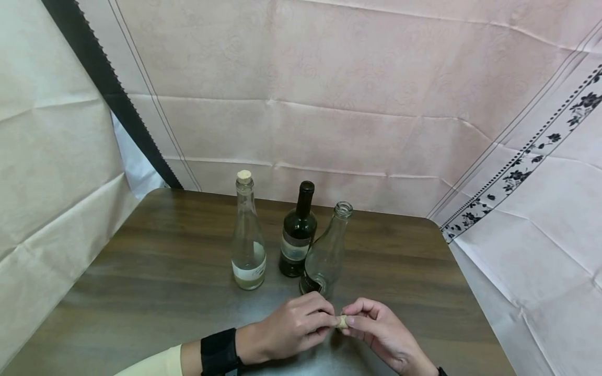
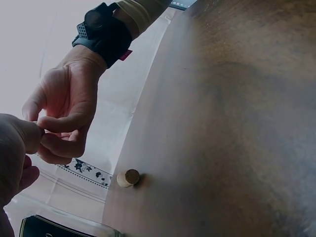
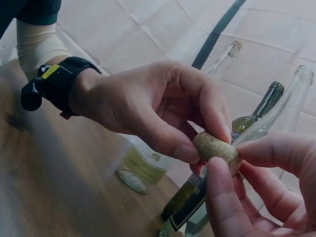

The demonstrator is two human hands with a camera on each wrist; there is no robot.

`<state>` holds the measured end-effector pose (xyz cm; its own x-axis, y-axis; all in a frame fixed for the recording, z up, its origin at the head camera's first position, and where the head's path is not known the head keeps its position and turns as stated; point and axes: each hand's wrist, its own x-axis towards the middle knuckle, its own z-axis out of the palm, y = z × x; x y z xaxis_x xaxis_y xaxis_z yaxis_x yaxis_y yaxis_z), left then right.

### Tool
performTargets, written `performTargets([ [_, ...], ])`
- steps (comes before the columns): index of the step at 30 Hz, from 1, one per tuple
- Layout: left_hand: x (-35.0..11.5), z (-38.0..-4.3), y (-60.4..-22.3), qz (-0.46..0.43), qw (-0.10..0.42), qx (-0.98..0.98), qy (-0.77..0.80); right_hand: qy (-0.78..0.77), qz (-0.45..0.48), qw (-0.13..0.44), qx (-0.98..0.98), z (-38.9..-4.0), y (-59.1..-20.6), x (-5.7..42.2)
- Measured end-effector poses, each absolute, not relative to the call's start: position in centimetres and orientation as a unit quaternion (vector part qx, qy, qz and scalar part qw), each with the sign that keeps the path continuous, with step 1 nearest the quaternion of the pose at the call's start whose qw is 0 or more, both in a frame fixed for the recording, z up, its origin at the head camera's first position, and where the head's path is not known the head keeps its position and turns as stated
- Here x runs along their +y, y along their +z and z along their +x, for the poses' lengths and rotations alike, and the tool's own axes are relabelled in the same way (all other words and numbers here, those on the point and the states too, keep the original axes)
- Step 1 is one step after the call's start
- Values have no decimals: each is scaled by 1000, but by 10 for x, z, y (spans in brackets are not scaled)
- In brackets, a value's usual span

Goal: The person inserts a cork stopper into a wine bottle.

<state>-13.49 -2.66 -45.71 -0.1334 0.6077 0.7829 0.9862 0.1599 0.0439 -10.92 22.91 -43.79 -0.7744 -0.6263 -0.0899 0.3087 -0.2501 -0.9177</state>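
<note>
A small cork (image 3: 217, 151) is pinched between both hands above the table, one end in each hand's fingertips. My left hand (image 1: 301, 324) grips its left end, and my right hand (image 1: 378, 331) has the right end between thumb and fingers. In the left wrist view the fingers hide this cork. A second cork (image 2: 128, 178) sits on the table near the hands. Just behind them stands a clear, open-mouthed bottle (image 1: 329, 250) with a dark label.
To the left is another clear bottle (image 1: 246, 224) with a cork in its mouth and a pale label. A dark wine bottle (image 1: 301, 227) with a black neck stands between the two clear ones. Patterned cloth (image 1: 305, 120) hangs behind the wooden table (image 1: 155, 266).
</note>
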Motion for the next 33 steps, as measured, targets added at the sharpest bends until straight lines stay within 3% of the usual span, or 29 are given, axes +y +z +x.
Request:
performTargets([
  [12, -27, -138, -444, -555, 322, -707, -296, -761, -149, 266, 572, -109, -433, 231],
  [19, -41, -151, -405, -463, 349, -732, -359, -763, -179, 268, 561, -107, -439, 235],
  [26, -46, -165, -362, -319, 289, -773, -467, -762, -193, 271, 555, -105, -444, 236],
  [33, -36, -177, -338, -286, 210, -779, -517, -757, -191, 269, 564, -103, -445, 237],
])
